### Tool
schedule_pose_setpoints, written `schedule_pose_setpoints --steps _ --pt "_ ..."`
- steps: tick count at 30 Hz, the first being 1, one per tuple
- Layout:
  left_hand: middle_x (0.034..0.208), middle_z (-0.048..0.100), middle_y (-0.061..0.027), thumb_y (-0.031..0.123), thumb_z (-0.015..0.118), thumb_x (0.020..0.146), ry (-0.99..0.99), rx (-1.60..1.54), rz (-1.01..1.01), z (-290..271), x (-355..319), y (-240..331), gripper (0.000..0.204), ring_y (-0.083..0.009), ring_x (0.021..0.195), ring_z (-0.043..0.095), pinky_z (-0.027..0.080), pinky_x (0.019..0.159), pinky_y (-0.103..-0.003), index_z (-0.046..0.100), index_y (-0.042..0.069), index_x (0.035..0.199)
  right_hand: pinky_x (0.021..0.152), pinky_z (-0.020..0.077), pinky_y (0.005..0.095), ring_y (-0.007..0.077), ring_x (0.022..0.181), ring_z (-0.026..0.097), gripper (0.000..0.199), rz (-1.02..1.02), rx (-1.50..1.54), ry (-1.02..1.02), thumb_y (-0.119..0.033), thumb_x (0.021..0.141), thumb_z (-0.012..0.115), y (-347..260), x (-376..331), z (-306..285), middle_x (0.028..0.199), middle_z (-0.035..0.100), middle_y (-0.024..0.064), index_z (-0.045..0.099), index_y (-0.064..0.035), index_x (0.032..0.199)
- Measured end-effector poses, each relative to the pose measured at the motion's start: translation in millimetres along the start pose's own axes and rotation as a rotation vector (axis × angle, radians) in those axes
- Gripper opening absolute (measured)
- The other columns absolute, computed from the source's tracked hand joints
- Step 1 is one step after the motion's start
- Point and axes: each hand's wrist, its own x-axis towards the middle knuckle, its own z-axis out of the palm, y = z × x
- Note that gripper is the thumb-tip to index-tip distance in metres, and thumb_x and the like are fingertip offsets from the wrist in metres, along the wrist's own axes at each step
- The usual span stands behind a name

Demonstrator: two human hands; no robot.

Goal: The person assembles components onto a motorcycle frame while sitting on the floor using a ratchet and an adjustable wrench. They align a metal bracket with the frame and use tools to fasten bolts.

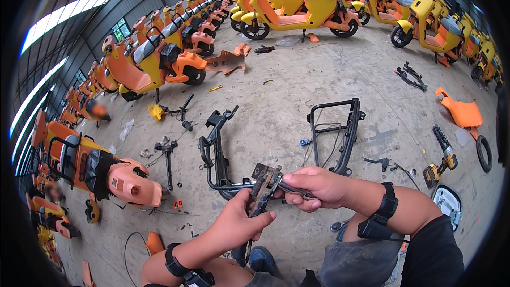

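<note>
Over the black tubular scooter frame (222, 172) on the floor, my two hands meet at a kickstand (261, 196). It is a worn dark metal leg with a coil spring (258, 186) along it and a flat plate at its top. My left hand (239, 224) is closed around the leg, which slants down toward my shoes. My right hand (313, 186) grips pliers (298, 192) by their dark handles. The metal jaws touch the kickstand's upper end beside the spring; their exact bite is too small to make out.
A cordless drill (431, 174) and a black coil-spring shock absorber (442, 138) lie at right, near an orange panel (461, 112). A black fork-like part (168, 162) lies at left beside a tipped orange scooter (133, 183). Parked yellow scooters (303, 10) line the back.
</note>
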Motion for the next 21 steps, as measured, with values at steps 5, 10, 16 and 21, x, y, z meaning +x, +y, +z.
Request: schedule_pose_setpoints --steps 5,10,16,21 --pt "0.069 0.053 -0.0011 0.018 0.072 0.086 -0.01 0.069 -0.051 2 1 -3 0.044 -0.0088 0.049 0.052 0.041 0.044 -0.025 0.045 -0.003 0.115 0.05 0.0403 0.026 0.0086 0.054 0.048 0.04 -0.059 -0.571 0.169 -0.038 0.102 0.045 3 1 1 0.07 0.054 0.0008 0.057 -0.0002 0.093" --pt "0.064 0.053 -0.0007 0.019 0.073 0.085 0.011 0.043 -0.146 4 6 -6 0.044 -0.0093 0.048 0.052 0.041 0.045 -0.025 0.047 -0.002 0.112 0.063 0.0483 0.0461 0.0423 0.07 0.061 0.039 -0.241 -1.177 0.4 -0.038 0.097 0.051 15 1 7 0.072 0.062 0.0243 0.054 0.0005 0.092" --pt "0.061 0.055 -0.0009 0.02 0.073 0.086 -0.038 -0.076 -0.293 3 16 -12 0.032 -0.0082 0.048 0.051 0.04 0.046 -0.023 0.048 0.003 0.097 0.061 0.049 0.0478 0.0404 0.071 0.064 0.035 -0.395 -1.53 0.64 -0.034 0.093 0.056 40 12 11 0.074 0.065 0.0206 0.057 0.0002 0.099" --pt "0.062 0.054 -0.0001 0.021 0.073 0.086 -0.052 -0.096 -0.217 -4 13 -16 0.034 -0.0077 0.048 0.051 0.04 0.045 -0.023 0.048 0.001 0.098 0.056 0.0453 0.0281 0.0099 0.062 0.055 0.038 -0.162 -0.79 0.4 -0.033 0.095 0.06 28 19 -5 0.079 0.064 0.0026 0.064 0.003 0.104"
